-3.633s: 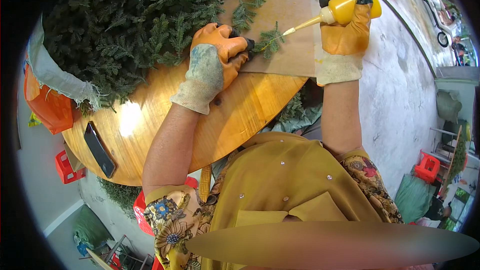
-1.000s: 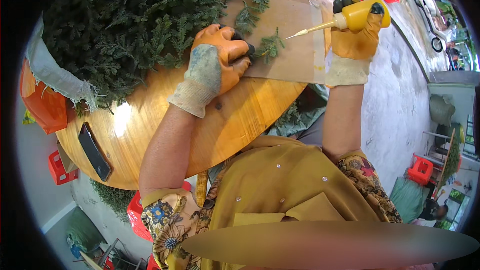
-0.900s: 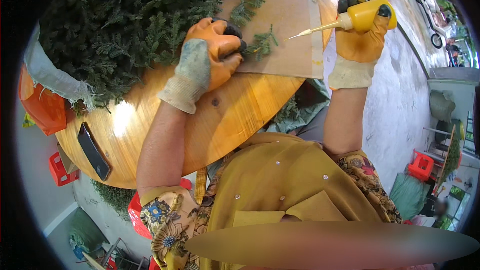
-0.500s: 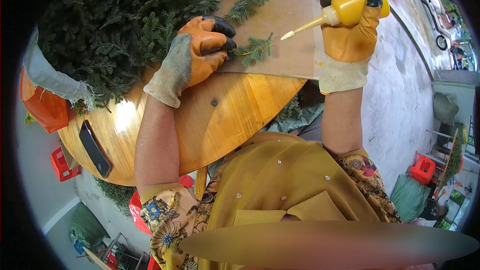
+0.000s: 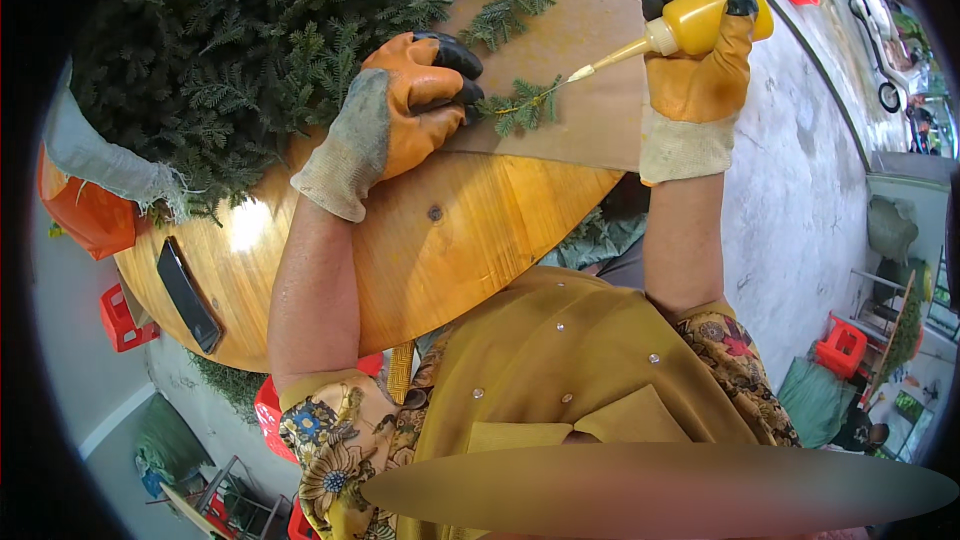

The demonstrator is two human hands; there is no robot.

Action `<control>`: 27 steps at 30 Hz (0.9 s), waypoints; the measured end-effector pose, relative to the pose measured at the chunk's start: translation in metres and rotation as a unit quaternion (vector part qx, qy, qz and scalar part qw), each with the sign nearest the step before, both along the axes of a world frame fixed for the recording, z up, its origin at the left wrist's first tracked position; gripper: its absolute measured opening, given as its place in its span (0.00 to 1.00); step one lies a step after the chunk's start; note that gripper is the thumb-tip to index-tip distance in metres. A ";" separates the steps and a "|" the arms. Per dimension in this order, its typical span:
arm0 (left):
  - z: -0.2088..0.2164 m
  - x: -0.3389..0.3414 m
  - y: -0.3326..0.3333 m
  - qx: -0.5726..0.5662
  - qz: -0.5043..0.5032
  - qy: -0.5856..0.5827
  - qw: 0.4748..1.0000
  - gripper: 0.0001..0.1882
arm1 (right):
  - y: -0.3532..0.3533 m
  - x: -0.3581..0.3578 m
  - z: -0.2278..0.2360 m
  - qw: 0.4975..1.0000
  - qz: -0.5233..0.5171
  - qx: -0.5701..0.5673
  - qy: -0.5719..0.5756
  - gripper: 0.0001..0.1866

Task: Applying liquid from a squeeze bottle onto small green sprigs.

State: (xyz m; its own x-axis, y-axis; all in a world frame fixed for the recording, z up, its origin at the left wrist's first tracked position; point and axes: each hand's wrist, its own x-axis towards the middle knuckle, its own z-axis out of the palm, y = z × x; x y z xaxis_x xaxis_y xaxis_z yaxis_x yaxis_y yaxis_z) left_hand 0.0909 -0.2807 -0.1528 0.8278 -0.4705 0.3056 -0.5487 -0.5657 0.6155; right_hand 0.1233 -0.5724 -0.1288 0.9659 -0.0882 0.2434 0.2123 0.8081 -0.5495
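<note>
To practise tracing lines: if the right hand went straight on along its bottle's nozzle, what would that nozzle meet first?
Most likely the green sprig held by the left hand. The right hand aims the nozzle of its yellow bottle at the sprig's free end; whether they touch is unclear.

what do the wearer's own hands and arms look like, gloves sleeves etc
The left hand and right hand wear orange-coated gloves with black fingertips and pale knit cuffs. The left glove's back shows greyish, stained-looking fabric. The forearms are bare up to short floral-print sleeves, edged with plain mustard-toned bands.
</note>
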 end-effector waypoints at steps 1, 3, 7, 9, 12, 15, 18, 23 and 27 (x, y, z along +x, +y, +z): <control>-0.001 -0.001 0.000 -0.008 0.000 0.003 1.000 0.07 | -0.002 0.002 -0.001 0.999 -0.026 0.016 0.034 0.31; -0.002 -0.003 0.001 -0.016 0.002 0.005 1.000 0.07 | -0.009 0.003 -0.002 0.999 -0.018 -0.007 0.030 0.31; 0.000 -0.006 0.000 -0.008 0.004 0.020 1.000 0.08 | -0.050 0.037 -0.026 0.995 -0.032 -0.057 0.077 0.31; -0.002 -0.007 0.000 0.004 0.005 0.018 1.000 0.09 | -0.041 0.013 -0.015 0.997 -0.017 -0.014 0.073 0.31; -0.006 -0.006 0.000 0.014 -0.004 -0.029 0.999 0.10 | -0.044 -0.001 -0.005 0.999 0.016 0.046 0.023 0.29; 0.004 -0.008 -0.011 0.047 -0.008 -0.135 0.990 0.17 | -0.066 -0.024 0.004 0.996 0.037 0.065 -0.043 0.26; 0.018 -0.022 -0.024 0.115 0.037 -0.166 0.979 0.14 | -0.084 -0.035 -0.003 0.996 0.003 0.069 -0.050 0.26; 0.035 -0.036 -0.042 0.166 -0.009 -0.189 0.968 0.13 | -0.107 -0.061 -0.007 0.995 -0.043 0.070 -0.050 0.26; 0.033 -0.041 -0.066 0.058 -0.161 -0.254 0.952 0.12 | -0.118 -0.076 -0.010 0.994 -0.057 0.076 -0.052 0.26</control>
State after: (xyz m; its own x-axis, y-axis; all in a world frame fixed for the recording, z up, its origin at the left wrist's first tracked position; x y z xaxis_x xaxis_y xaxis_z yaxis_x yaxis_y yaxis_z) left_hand 0.0503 -0.3471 -0.1198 0.3946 -0.7298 0.5582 -0.9153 -0.3656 0.1690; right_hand 0.0473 -0.6904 -0.1384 0.9181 -0.2380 0.3168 0.3556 0.8475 -0.3940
